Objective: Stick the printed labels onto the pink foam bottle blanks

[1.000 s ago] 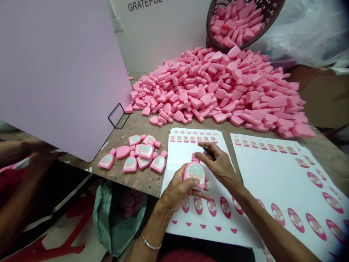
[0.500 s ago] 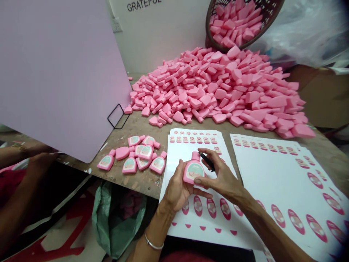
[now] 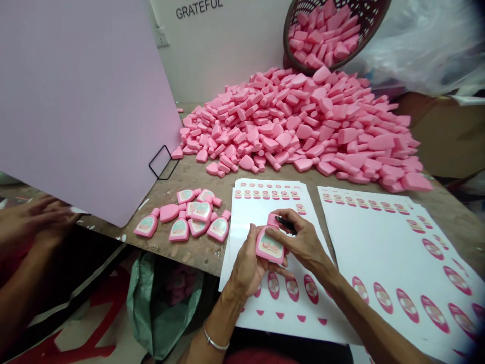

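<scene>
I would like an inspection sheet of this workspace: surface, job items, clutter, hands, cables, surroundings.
Surface: worn brown table.
Job items: handheld labelled pink bottle; more labelled bottles lying left; large pile of pink bottles behind; printed label sheets in front.
Clutter: white scraps near the table edge.
Hands: left hand holds the bottle; right hand holds a black pen-like tool and touches the bottle.
Cables: strip above wall socket, nature unclear.
Surroundings: tipped brown basket, pale board, green sack, another person's hands.
</scene>
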